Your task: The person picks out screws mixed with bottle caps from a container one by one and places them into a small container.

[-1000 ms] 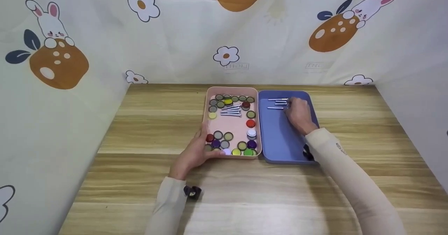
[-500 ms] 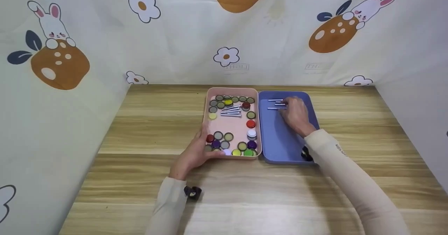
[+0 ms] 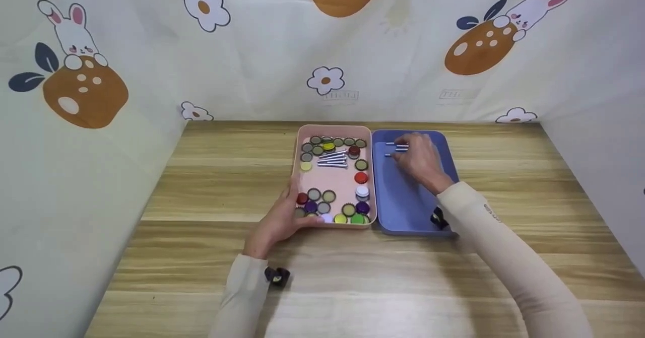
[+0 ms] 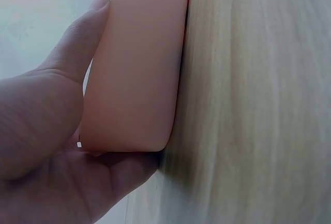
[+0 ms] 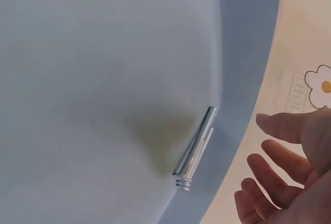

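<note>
In the head view my left hand (image 3: 276,222) holds the near left corner of a pink tray (image 3: 332,181), its thumb along the front rim. The left wrist view shows that hand (image 4: 39,118) wrapped around the corner of the tray wall (image 4: 137,69). Over the far part of a blue tray (image 3: 400,202) hovers my right hand (image 3: 422,161), thumb and index finger either side of several silver screws (image 3: 402,148), whose right ends it hides. In the right wrist view its fingers (image 5: 278,185) are spread and apart from the screws (image 5: 195,149) lying in the tray.
Inside the pink tray, several more screws (image 3: 332,162) lie side by side among many bottle caps (image 3: 361,177), some face up, others upside down. Both trays stand side by side on a wooden table (image 3: 216,177). A patterned cloth (image 3: 262,66) hangs behind.
My right hand has moved left along the screws in the blue tray, from their right ends toward their left ends. The left hand and both trays have stayed put.
</note>
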A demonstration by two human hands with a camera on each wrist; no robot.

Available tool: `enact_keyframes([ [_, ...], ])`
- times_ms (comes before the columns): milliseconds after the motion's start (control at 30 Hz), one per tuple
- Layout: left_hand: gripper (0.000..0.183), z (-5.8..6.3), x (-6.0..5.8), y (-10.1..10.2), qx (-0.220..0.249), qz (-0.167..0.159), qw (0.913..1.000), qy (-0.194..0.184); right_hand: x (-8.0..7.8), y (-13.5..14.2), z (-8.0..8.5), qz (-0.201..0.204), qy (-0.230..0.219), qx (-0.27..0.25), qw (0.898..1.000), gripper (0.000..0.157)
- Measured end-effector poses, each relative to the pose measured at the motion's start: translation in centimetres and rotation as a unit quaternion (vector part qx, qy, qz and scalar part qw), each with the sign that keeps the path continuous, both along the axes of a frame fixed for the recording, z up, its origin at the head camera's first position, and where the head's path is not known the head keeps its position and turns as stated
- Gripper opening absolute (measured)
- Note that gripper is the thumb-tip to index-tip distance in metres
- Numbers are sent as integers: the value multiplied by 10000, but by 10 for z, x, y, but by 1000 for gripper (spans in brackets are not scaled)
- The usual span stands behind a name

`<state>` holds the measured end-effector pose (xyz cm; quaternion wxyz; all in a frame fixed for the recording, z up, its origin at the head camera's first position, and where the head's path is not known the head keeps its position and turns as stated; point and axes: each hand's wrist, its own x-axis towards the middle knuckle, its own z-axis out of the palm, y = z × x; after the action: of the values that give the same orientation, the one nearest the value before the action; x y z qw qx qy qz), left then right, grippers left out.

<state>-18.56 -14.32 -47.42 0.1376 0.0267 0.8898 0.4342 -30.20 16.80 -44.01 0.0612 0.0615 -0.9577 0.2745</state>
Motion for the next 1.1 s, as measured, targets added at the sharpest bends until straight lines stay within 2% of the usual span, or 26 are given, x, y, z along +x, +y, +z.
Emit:
enact_keyframes([
  [167,126,0,0,1,10,20,10000,-53,1,-5,2,80,2,-16,10000,35],
  [433,125,1,-1,0,-128,-39,9999,53,3,-15,1,560,-179,-270,9979,40],
  [600,126,1,0,0,-124,-40,9999,23,6,-23,7,640,-452,-318,9964,42],
  [1100,127,0,-1,1,-119,-25,9999,-14,10,-45,13,960,-764,-307,9920,42],
])
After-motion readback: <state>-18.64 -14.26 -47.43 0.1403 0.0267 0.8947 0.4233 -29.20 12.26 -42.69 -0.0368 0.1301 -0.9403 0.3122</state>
